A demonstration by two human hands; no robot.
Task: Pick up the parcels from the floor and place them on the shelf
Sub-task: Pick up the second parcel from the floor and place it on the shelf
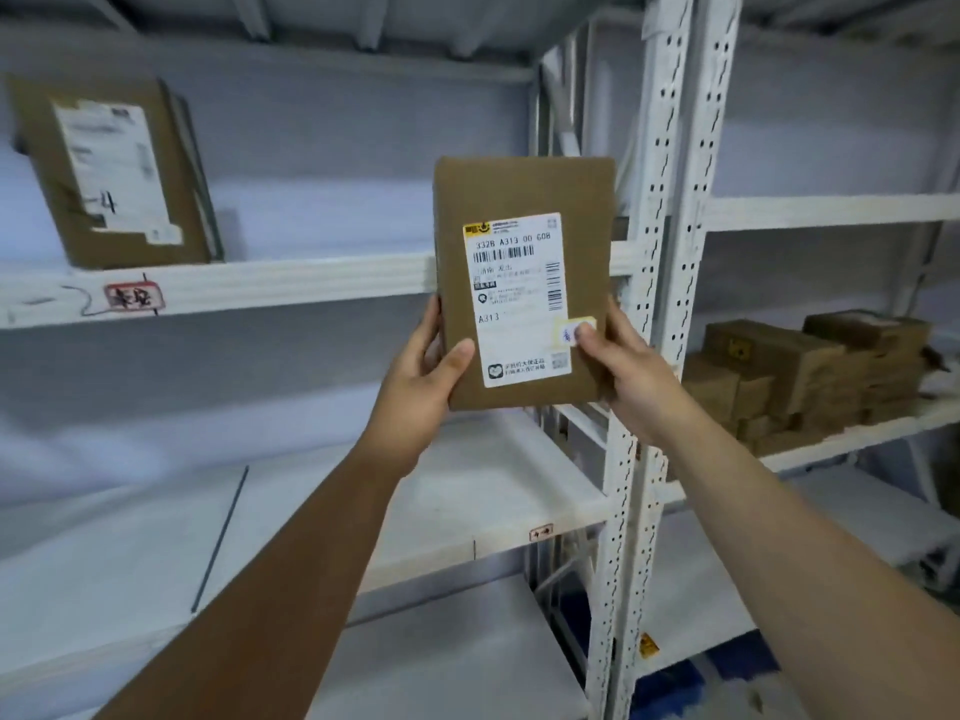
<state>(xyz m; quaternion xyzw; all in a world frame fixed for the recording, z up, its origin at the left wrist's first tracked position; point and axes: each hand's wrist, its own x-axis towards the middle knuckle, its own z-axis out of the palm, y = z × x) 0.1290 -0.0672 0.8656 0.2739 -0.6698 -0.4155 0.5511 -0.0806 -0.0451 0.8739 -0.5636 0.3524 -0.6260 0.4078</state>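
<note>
— 2 hands on 1 box, is that right?

— Yes. The left hand (423, 366) grips the lower left edge of the brown parcel (522, 200), thumb on the front face and fingers wrapped behind. The right hand (621, 366) grips the lower right edge, its thumb pressing on a small sticker (571, 332) at the corner of the white shipping label (519, 298).

— Where is the parcel exactly?

— Held upright in the air, label facing the camera, in front of the white beam of the shelf (311, 283). It touches no board that I can see; its top half overlaps the upper bay, its bottom half hangs above the lower board.

— Anything already on that shelf?

— 1 other parcel (114, 174) stands at the far left of the upper bay, leaning back, with its own blurred label. It is well apart from the held one. A red-bordered tag (134, 297) is stuck on the beam below it.

— And to the right?

— 2 perforated white uprights (670, 252) stand just behind the right hand. Beyond them, in the next bay, a stack of small cartons (810, 376) sits on a board.
</note>
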